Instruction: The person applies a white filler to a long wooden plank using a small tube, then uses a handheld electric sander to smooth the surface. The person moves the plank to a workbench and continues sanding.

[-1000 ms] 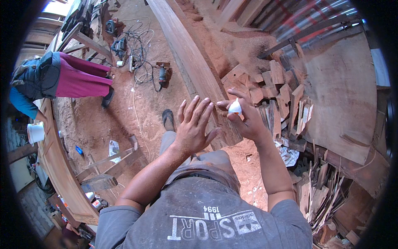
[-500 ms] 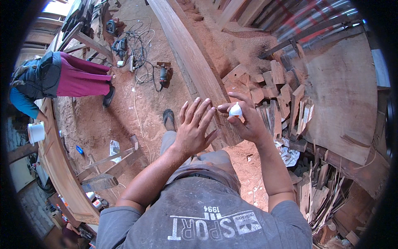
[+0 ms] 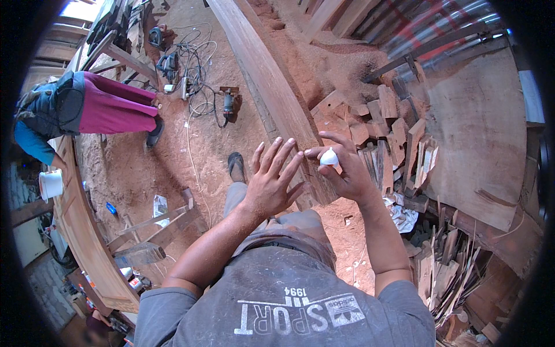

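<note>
My right hand (image 3: 345,172) pinches a small white object (image 3: 329,157) between thumb and fingers, held up in front of me. My left hand (image 3: 270,182) is beside it, palm down with fingers spread, holding nothing; its fingertips come close to the white object. Both hands hover over the near end of a long reddish wooden plank (image 3: 272,92) that runs away from me. I cannot tell whether either hand touches the plank.
A pile of cut wood blocks (image 3: 387,133) lies to the right, with thin wood strips (image 3: 445,266) lower right. Power tools and cables (image 3: 202,98) lie on the dirt floor. Another person (image 3: 81,110) bends at the left by a curved wooden bench (image 3: 87,243).
Both hands have stayed close together over the plank; the right hand's fingers shifted slightly around the white object.
</note>
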Available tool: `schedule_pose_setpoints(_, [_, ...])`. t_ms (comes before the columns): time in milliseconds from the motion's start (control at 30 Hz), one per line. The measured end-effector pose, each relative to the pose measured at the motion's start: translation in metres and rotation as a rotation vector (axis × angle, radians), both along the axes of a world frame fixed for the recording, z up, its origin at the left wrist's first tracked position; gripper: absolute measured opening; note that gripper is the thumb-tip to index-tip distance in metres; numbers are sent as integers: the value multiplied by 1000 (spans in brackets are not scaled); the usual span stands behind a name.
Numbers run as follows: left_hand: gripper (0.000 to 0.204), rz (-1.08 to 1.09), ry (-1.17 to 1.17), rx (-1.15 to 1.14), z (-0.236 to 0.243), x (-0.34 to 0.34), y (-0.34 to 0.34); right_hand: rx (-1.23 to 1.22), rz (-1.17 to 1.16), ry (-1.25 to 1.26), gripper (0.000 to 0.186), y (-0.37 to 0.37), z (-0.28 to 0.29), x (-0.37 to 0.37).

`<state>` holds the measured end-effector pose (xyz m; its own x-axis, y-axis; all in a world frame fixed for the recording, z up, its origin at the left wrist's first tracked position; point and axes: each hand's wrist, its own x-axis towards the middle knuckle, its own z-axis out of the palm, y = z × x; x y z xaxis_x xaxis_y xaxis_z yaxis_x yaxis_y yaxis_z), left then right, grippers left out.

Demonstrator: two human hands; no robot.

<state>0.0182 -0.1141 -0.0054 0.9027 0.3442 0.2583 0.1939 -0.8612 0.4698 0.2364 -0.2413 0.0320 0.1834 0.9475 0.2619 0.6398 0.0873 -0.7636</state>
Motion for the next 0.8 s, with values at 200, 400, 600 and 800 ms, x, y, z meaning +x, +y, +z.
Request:
schedule_pose_setpoints(200, [77, 1, 10, -36, -3, -2, 0, 22, -12, 59, 50, 3, -8, 5])
schedule_pose_setpoints(400, [78, 0, -1, -40, -1, -2, 0, -31, -44, 149, 49, 5, -4, 0])
schedule_pose_setpoints(600, [79, -6, -1, -28, -2, -1, 1, -64, -51, 179, 52, -5, -5, 2])
schedule_pose_setpoints(800, [78, 0, 11, -25, -3, -2, 0, -69, -16, 115, 49, -4, 3, -1])
